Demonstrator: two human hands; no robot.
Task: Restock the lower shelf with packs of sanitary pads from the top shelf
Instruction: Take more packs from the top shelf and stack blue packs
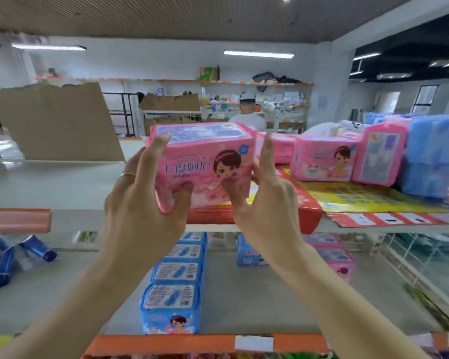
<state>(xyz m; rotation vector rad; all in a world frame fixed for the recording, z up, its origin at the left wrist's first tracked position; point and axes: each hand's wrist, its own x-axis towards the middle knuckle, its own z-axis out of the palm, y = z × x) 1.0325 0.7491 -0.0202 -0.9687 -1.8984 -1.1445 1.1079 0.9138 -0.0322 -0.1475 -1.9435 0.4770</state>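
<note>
A pink pack of sanitary pads [205,161] with a cartoon face is held up in front of the top shelf [373,203]. My left hand [145,193] grips its left end, thumb under the front. My right hand [265,193] grips its right end. More pink packs [324,159] and blue packs [430,156] stand on the top shelf to the right. On the lower shelf [244,294] below, a row of blue packs [174,288] runs front to back, and a few pink packs [335,255] lie at the right.
Blue tubes [13,257] lie on the lower shelf at the left. Flattened red and yellow cardboard [306,203] covers the top shelf. A person in a white cap [246,112] stands beyond the shelf, and a large brown cardboard sheet [52,123] leans at the back left.
</note>
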